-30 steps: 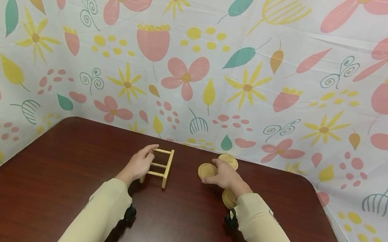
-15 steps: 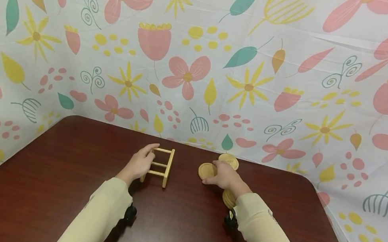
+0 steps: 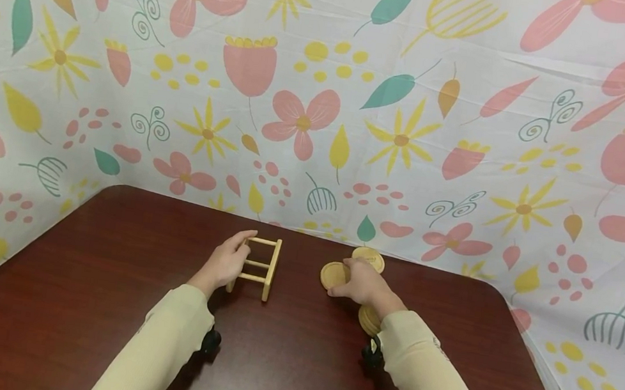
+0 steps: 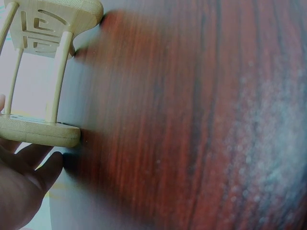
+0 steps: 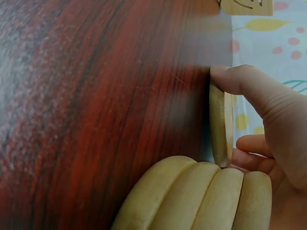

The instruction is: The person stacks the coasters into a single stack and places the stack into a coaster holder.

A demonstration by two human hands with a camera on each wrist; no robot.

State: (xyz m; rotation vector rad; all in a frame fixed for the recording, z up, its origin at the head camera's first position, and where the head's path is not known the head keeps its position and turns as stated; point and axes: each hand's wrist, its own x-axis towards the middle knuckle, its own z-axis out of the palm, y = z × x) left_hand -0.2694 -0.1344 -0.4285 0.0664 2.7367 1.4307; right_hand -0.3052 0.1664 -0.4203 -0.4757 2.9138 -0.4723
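Observation:
In the head view my left hand (image 3: 225, 263) holds the near side panel of a small wooden coaster rack (image 3: 272, 269), which stands on the dark table. Slots are cut through its far panel (image 4: 45, 21) in the left wrist view, and thin rods join the two sides. To the right, my right hand (image 3: 367, 283) pinches a round wooden coaster (image 3: 333, 276) at its edges. The thumb is on one edge, with fingers at the opposite side, as the right wrist view shows. That coaster (image 5: 218, 127) lies flat at the table surface.
Behind the right hand lies another round coaster (image 3: 370, 258) near the table's back edge. Several coasters (image 3: 369, 322) are stacked or overlapping by the right wrist, partly hidden by it. A flower-patterned cloth (image 3: 311, 105) hangs right behind the brown table (image 3: 286, 372).

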